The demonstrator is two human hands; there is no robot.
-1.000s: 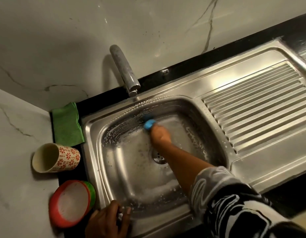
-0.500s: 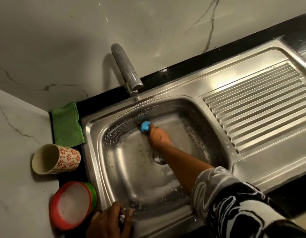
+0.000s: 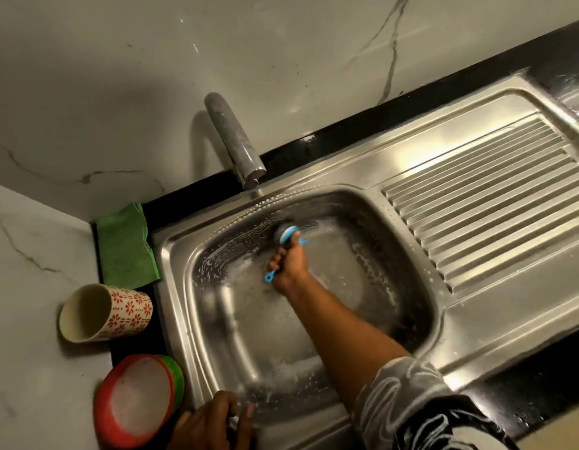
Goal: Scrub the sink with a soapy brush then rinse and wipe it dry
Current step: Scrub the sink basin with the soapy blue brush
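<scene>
My right hand grips the handle of a blue brush inside the steel sink. The brush head presses against the sink's far wall, just below the tap. Soap foam streaks the far and left walls of the basin. The handle's end sticks out of my fist toward the left. My left hand rests on the sink's near rim with fingers curled over the edge. A folded green cloth lies on the counter at the sink's far left corner.
A patterned cup lies on its side left of the sink. A red and green tub of white soap stands beside my left hand. The ribbed draining board stretches to the right. Marble walls close the back and left.
My right hand has shifted the brush up the far wall and turned it, so the handle's end now shows. My left hand has stayed on the rim.
</scene>
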